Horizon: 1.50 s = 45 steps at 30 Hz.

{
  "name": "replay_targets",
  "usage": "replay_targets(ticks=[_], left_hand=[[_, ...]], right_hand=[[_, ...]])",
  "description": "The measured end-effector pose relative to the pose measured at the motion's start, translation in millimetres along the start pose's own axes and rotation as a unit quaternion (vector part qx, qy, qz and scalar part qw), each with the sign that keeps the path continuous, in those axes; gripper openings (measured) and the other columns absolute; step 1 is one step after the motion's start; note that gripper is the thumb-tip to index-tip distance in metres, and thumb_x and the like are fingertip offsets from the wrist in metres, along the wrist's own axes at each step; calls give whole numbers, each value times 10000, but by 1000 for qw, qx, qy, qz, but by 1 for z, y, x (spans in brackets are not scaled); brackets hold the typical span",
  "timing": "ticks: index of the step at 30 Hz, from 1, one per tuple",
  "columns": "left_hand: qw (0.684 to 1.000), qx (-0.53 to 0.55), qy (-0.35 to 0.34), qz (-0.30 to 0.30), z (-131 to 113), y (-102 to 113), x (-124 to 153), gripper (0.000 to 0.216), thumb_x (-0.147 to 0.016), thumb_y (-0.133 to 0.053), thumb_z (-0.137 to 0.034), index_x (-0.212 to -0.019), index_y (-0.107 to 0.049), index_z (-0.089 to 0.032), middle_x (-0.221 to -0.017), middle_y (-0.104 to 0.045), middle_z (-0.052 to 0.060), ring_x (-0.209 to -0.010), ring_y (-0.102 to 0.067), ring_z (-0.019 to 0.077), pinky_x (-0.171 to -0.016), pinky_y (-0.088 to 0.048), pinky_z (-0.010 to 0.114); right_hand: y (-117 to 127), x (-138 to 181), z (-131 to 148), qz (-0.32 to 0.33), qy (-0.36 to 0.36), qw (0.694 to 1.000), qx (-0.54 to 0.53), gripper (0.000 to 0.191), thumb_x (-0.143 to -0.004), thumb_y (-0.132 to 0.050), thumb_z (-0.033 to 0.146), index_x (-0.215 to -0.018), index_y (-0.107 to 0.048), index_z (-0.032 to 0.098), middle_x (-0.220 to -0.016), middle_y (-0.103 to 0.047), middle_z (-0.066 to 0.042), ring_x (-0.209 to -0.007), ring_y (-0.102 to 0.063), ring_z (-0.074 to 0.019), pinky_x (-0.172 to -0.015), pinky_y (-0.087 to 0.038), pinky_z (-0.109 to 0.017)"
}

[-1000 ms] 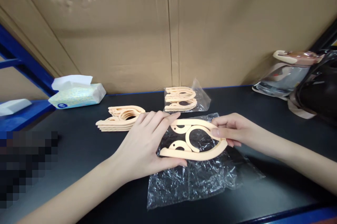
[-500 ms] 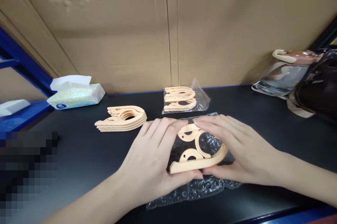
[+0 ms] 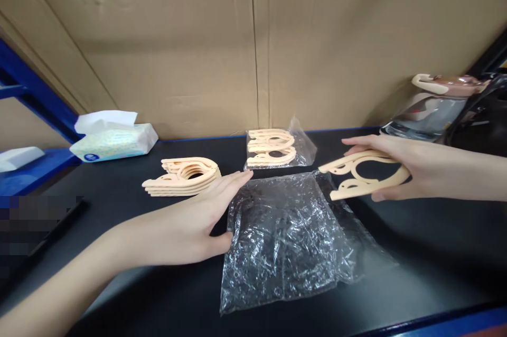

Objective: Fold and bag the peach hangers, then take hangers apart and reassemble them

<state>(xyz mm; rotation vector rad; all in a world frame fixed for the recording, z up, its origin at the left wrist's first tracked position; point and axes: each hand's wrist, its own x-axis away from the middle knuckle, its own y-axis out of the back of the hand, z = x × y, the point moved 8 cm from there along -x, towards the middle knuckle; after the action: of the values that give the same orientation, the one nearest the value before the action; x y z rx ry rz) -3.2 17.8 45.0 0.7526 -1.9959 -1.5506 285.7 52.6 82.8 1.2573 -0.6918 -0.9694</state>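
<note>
My right hand [image 3: 415,168] grips a peach-coloured folding hanger [image 3: 356,189], folded up, by its rounded end and holds it above the table at the right. My left hand [image 3: 198,228] has its fingers stretched out and the thumb apart, with nothing in it; it is at the left edge of a flat, crinkled clear plastic bag [image 3: 281,242]. Behind that hand lies a neat stack of similar folded hangers [image 3: 180,189]. Farther back, several more hangers are inside a clear packet [image 3: 304,152].
A tissue pack [image 3: 119,141] rests at the back left near a blue metal frame [image 3: 43,110]. At the back right are a clear water bottle [image 3: 439,112] and a dark bag [image 3: 481,120]. Cardboard [image 3: 178,46] stands behind the black table [image 3: 412,295].
Both hands were around the hanger over the plastic bag. My right hand has carried it up and to the right, while my left hand let go and moved left.
</note>
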Motion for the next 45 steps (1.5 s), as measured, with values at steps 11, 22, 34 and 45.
replay_targets(ticks=[11,22,34,45], left_hand=[[1000,18,13,16,2,-9,-2,798,-856,-541,-319,-1507,-96,-191,-1544,-245,107,-1378,-326,265,-1094,-359,395],[1000,-4,0,3,7,-10,-3,714,-835,-431,-120,-1494,-173,-213,-1538,-276,67,-1378,-331,231,-1107,-342,390],[994,-67,31,-76,20,-6,-14,601,-903,-345,-119,-1479,-218,-235,-1315,-541,107,-1141,-561,237,-957,-468,412],[992,-78,23,-100,23,-7,-16,578,-913,-307,-95,-1468,-252,-249,-1210,-591,105,-1048,-599,217,-883,-498,376]], right_hand=[[-40,-9,37,39,85,995,-23,842,-746,-652,567,-1461,-264,351,-1363,-491,-65,-1224,-450,-337,-984,-402,-485],[-68,-22,60,56,112,978,-167,835,-806,-620,458,-1491,-184,263,-1449,-369,-93,-1305,-395,-285,-1057,-385,-440],[-53,-15,24,91,64,988,-107,813,-782,-634,497,-1473,-242,325,-1211,-598,-59,-1081,-564,-284,-906,-453,-435],[-64,-26,47,20,80,992,-95,706,-808,-596,519,-1424,-330,303,-1111,-640,-49,-1005,-537,-271,-922,-340,-451]])
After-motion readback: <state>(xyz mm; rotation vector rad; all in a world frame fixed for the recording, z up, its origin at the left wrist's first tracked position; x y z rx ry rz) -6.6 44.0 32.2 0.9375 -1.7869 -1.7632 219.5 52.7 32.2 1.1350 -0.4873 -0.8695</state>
